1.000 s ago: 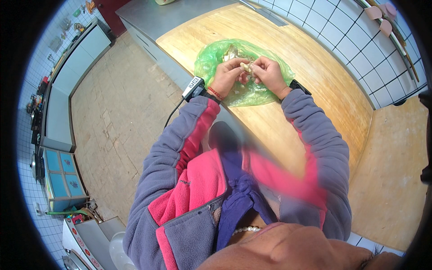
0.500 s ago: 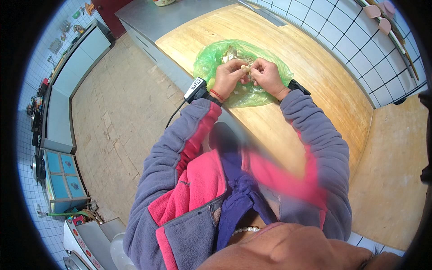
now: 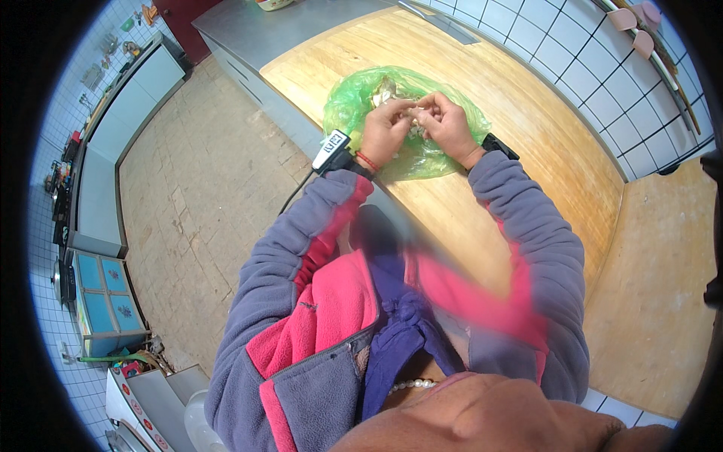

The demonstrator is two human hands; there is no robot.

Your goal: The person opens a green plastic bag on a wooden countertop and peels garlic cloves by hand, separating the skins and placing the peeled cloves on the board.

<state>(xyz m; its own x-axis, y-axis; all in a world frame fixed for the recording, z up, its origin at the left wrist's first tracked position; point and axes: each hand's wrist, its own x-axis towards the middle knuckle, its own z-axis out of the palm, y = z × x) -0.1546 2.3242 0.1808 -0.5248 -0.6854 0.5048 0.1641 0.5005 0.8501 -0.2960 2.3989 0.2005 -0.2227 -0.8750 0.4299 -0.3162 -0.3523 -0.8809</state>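
Observation:
A green plastic bag (image 3: 354, 102) lies spread on the wooden counter (image 3: 527, 128), with pale small pieces (image 3: 384, 90) on it. My left hand (image 3: 385, 132) and my right hand (image 3: 444, 124) meet over the bag, fingertips pinched together on one small pale piece between them. What the piece is, I cannot tell at this size. A dark band sits on each wrist, with a cable running down from the left one.
The counter has a steel edge (image 3: 248, 38) at its far left and a white tiled wall (image 3: 595, 68) behind. A tiled floor (image 3: 188, 196) stretches to the left, with low cabinets (image 3: 105, 158) along its far side. A second wooden surface (image 3: 655, 301) lies at right.
Both hands stay over the green bag; the fingers have shifted slightly while working on the small piece.

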